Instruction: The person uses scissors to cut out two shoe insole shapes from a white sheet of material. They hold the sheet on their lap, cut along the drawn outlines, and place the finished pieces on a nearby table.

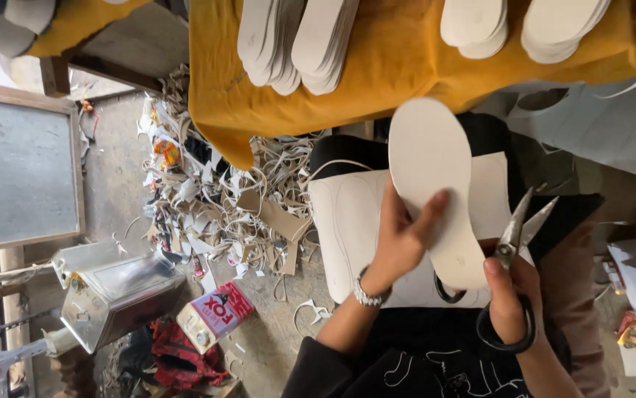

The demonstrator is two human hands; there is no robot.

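While my left hand (399, 239) pinches a cut-out white insole (432, 188), my right hand (509, 298) grips open scissors (520, 228) at three o'clock; finished stacks (299, 40) wait on the worktop (399, 74) at twelve.

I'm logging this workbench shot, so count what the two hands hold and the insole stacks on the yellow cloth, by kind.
Cut-out white insole in left hand: 1
Scissors with black handles in right hand: 1
Stacks of white insoles on the yellow cloth: 4 in view
Total: 6
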